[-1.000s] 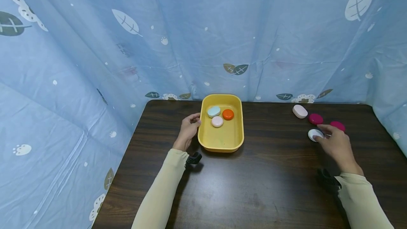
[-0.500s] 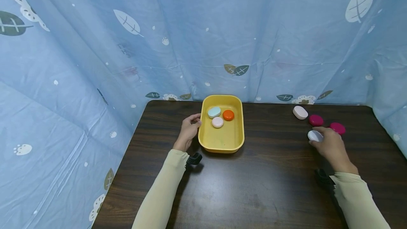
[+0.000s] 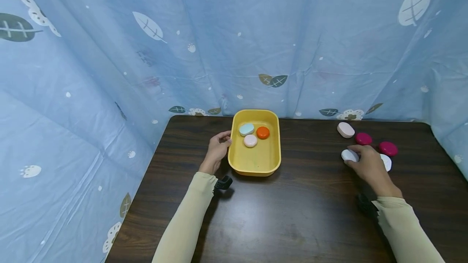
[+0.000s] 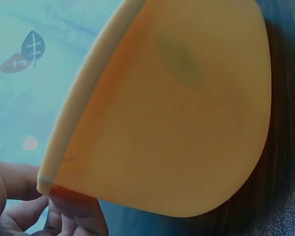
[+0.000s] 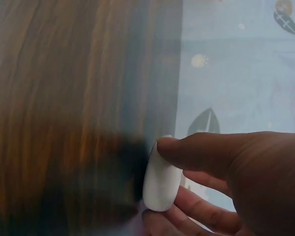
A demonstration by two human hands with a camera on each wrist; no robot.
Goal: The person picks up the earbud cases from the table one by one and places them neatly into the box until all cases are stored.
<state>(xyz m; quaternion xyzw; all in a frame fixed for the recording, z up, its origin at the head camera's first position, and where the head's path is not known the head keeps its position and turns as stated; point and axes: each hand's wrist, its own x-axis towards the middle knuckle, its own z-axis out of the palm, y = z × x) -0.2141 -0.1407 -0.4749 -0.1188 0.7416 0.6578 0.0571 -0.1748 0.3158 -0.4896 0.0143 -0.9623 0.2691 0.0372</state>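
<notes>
My right hand [image 3: 368, 166] pinches a white oval soap bar [image 3: 349, 155] between thumb and fingers. In the right wrist view the soap bar [image 5: 161, 184] stands on edge under the thumb, with fingertips at its lower end. My left hand [image 3: 216, 150] holds the left side of a yellow plastic bin [image 3: 256, 169]; in the left wrist view its thumb and curled fingers are at the corner of the bin's rim [image 4: 64, 142]. Inside the bin lie a light blue soap bar [image 3: 246, 129], an orange one [image 3: 263, 132] and a pale pink one [image 3: 250, 141].
Around the right hand lie a pale pink soap bar [image 3: 345, 130], two magenta ones [image 3: 363, 139] and another white one [image 3: 386, 162], partly hidden by the hand. A blue patterned curtain [image 3: 219, 52] hangs behind the dark wooden table [image 3: 292, 214].
My right hand has moved left with the white soap bar, uncovering another white one behind it. The left hand and the bin keep their place.
</notes>
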